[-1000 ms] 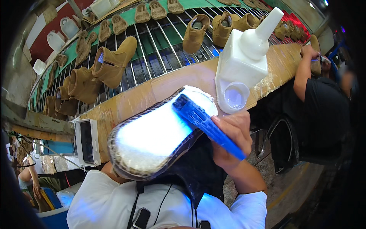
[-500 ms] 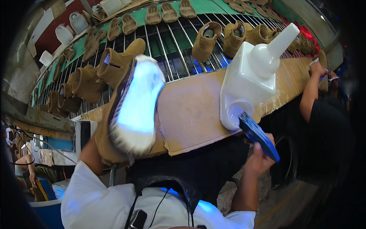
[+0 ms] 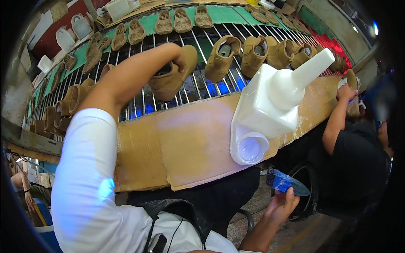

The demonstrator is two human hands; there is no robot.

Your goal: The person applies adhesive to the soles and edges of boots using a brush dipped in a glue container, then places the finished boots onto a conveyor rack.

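Observation:
My left hand (image 3: 177, 57) reaches across the cardboard to the metal rack, its fingers curled onto a tan suede boot (image 3: 169, 84). My forearm covers part of that boot and others beside it. Low at the right, my right hand (image 3: 282, 207) pinches a blue brush (image 3: 289, 184), held apart from anything else. Just above it stands a white plastic dispenser bottle (image 3: 265, 99) with a tilted spout. At its front is a round cup (image 3: 252, 149) with whitish liquid inside.
Cardboard (image 3: 198, 143) covers the bench's near edge. Behind it runs a rack of metal bars (image 3: 196, 90) with several tan boots (image 3: 222, 59). Brown soles (image 3: 182, 20) lie on a green strip farther back. At the far right, another person's hand (image 3: 346, 92) holds a shoe.
The boot held sole-up over the cardboard is gone from there, and my left hand is now on a boot at the rack. The brush has left the cup and moved down toward me.

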